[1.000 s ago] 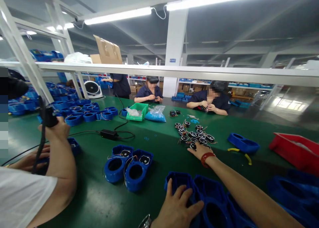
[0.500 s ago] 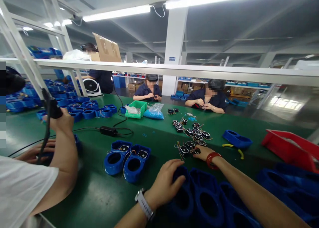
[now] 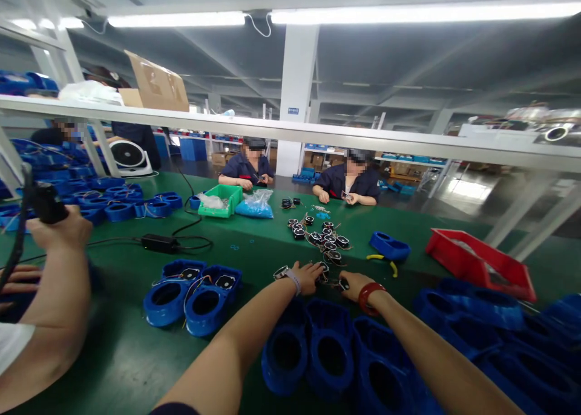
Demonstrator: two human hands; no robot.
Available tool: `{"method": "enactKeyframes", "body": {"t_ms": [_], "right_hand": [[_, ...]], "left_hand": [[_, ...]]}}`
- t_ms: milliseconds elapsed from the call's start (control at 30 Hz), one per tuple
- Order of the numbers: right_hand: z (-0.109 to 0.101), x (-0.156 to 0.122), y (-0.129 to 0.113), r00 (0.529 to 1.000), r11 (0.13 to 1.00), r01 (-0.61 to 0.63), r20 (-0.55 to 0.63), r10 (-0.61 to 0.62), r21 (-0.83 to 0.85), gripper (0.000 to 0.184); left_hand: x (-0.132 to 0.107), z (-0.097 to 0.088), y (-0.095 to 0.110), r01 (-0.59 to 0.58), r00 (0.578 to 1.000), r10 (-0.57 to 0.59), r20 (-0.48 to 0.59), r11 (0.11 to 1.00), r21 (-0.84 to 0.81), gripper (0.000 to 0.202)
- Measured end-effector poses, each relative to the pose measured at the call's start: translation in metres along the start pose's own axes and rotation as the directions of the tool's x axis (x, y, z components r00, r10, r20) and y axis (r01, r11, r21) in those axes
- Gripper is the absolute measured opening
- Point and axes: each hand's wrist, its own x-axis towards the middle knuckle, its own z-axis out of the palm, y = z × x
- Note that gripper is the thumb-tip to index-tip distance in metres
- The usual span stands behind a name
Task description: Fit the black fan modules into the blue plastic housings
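Observation:
My left hand (image 3: 306, 277), wearing a watch, reaches over the green bench with its fingers closed around a small black wired part (image 3: 324, 272) that looks like a motor or fan. Close by on the right, my right hand (image 3: 355, 287), with a red bracelet, pinches another such part (image 3: 344, 284) by its near side. Wires show between the two hands. Beyond them lies a loose group of the same black parts (image 3: 328, 238). Several blue plastic housings (image 3: 329, 354) with round openings stand in a row beneath my forearms.
Two blue housings (image 3: 204, 306) fitted with black parts sit to the left. A co-worker's arm (image 3: 61, 270) holds a dark tool at far left. A red bin (image 3: 481, 261), yellow-handled pliers (image 3: 394, 268), a green tray (image 3: 220, 200) and a power adapter (image 3: 160, 242) lie around. A shelf beam crosses above.
My left hand has moved from above the blue housings forward to the black parts. My right hand has drawn a black part slightly nearer, away from the group. The view has turned right.

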Motion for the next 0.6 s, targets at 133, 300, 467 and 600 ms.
{"method": "enactKeyframes", "body": {"t_ms": [133, 300, 467, 600], "right_hand": [[-0.003, -0.009, 0.041, 0.989, 0.989, -0.145, 0.029, 0.145, -0.007, 0.028], [-0.011, -0.022, 0.084, 0.976, 0.976, -0.217, 0.016, 0.217, -0.005, 0.028], [-0.033, -0.048, 0.106, 0.970, 0.975, -0.219, -0.095, 0.222, 0.046, 0.033], [-0.053, -0.065, 0.079, 0.964, 0.993, -0.078, -0.247, 0.096, 0.084, 0.043]], "left_hand": [[0.001, 0.007, 0.000, 0.021, 1.000, -0.021, 0.010, 0.998, 0.052, 0.060], [0.000, 0.008, 0.002, 0.024, 1.000, -0.024, 0.004, 0.997, 0.071, 0.061], [-0.006, -0.004, 0.007, 0.011, 0.998, -0.006, -0.068, 0.997, 0.072, 0.057], [-0.020, -0.030, 0.030, -0.041, 0.953, 0.057, -0.297, 0.997, 0.061, 0.051]]}}
